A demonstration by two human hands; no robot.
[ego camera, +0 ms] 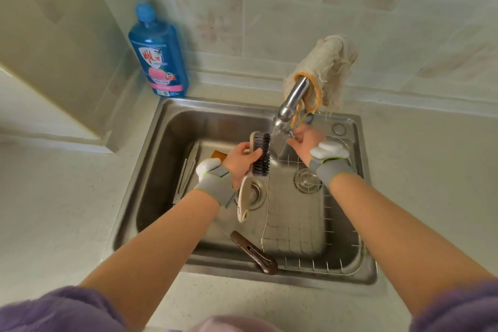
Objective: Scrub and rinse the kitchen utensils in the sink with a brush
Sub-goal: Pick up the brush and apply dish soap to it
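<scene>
My left hand (239, 160) grips a cream-handled scrubbing brush (260, 155) with dark bristles, held over the steel sink (161, 143) just left of the faucet spout (292, 101). My right hand (305, 143) reaches to the spout's tip, fingers curled around its small lever. A brown-handled utensil (253, 252) lies in the sink by the front rim. Metal tongs (186, 172) lie along the left side of the basin, and an orange-brown item (218, 155) shows behind my left wrist. Whether water is running cannot be made out.
A wire rack (310, 240) fills the right half of the basin, over one drain (307, 180). A blue dish-soap bottle (159, 48) stands on the counter at the back left corner. A beige cloth (328, 67) hangs over the faucet. Tiled wall behind.
</scene>
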